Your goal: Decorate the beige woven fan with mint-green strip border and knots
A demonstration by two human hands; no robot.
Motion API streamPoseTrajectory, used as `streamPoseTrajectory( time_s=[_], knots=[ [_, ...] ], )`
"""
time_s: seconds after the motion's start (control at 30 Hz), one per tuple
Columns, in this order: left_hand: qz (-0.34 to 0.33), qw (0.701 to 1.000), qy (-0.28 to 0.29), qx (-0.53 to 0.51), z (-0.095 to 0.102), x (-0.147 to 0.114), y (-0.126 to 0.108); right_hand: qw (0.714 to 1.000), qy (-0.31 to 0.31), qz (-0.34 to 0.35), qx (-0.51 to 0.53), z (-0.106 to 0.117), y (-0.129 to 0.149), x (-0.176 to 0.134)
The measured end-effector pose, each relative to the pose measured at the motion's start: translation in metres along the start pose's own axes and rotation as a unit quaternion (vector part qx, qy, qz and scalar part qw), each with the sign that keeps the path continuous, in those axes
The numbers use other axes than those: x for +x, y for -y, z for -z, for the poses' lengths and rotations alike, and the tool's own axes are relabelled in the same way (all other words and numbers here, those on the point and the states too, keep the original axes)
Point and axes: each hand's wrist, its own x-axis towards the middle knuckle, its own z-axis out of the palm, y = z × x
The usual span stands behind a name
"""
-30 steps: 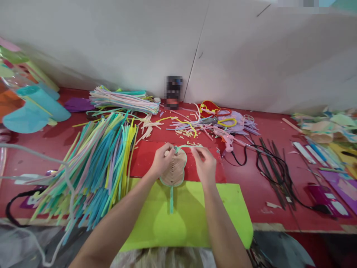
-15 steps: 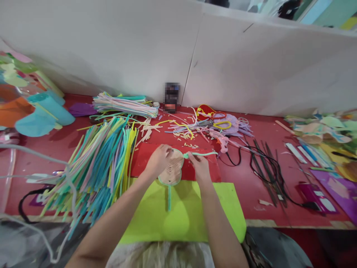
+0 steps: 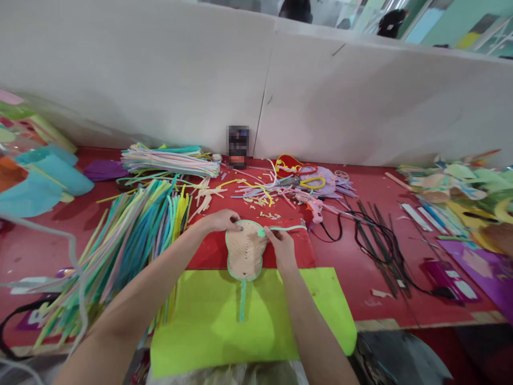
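Note:
A beige woven hand fan (image 3: 245, 254) with a mint-green edge and green handle lies on the table, its handle toward me. My left hand (image 3: 223, 220) is closed at the fan's upper left rim, thumb over the front. In my right hand (image 3: 282, 247), thumb and fingers pinch a mint-green pipe cleaner (image 3: 295, 228). Its bunched end overlaps the fan's upper right part, and the free length points right. Whether that end touches the fan, I cannot tell.
Bundles of coloured pipe cleaners (image 3: 136, 240) lie left. Behind the fan are cut scraps (image 3: 264, 203), scissors (image 3: 312, 183) and a pink glue gun (image 3: 315, 209). Dark rods and a black cable (image 3: 377, 246) lie right. A yellow-green sheet (image 3: 216, 331) covers the near edge.
My left hand has shifted from above the fan's top to its upper left rim, uncovering the face. The pipe cleaner's bunched end now overlaps the fan more. The camera view has shifted.

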Motion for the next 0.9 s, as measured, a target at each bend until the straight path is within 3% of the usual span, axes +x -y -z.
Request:
streamPoseTrajectory(
  time_s=[0.1, 0.23, 0.33, 0.47, 0.57, 0.67, 0.77, 0.9],
  knots=[
    [-0.013, 0.998, -0.032, -0.06, -0.002, -0.001, -0.008, 1.0, -0.005, -0.009, 0.016, -0.001, 0.009, 0.001],
    [0.017, 0.982, -0.094, -0.163, -0.016, -0.005, -0.02, 0.998, -0.004, 0.003, 0.056, -0.012, 0.024, 0.008],
    [0.014, 0.96, -0.141, -0.243, -0.027, -0.005, -0.021, 0.998, -0.006, 0.017, 0.059, -0.027, 0.033, 0.019],
    [-0.01, 0.923, -0.163, -0.348, -0.031, -0.006, -0.018, 0.999, -0.008, 0.027, 0.039, -0.043, 0.038, 0.036],
    [-0.007, 0.893, -0.165, -0.419, -0.028, -0.009, -0.016, 0.997, -0.011, 0.072, -0.005, -0.046, 0.037, 0.044],
    [0.0, 0.866, -0.196, -0.46, -0.029, -0.009, -0.014, 0.994, 0.024, 0.108, -0.016, -0.047, 0.033, 0.043],
    [-0.001, 0.862, -0.209, -0.461, -0.033, -0.007, -0.011, 0.996, 0.059, 0.069, 0.012, -0.047, 0.028, 0.039],
    [-0.025, 0.885, -0.211, -0.415, -0.038, -0.006, -0.009, 0.999, 0.025, 0.039, 0.022, -0.049, 0.024, 0.038]
  ],
)
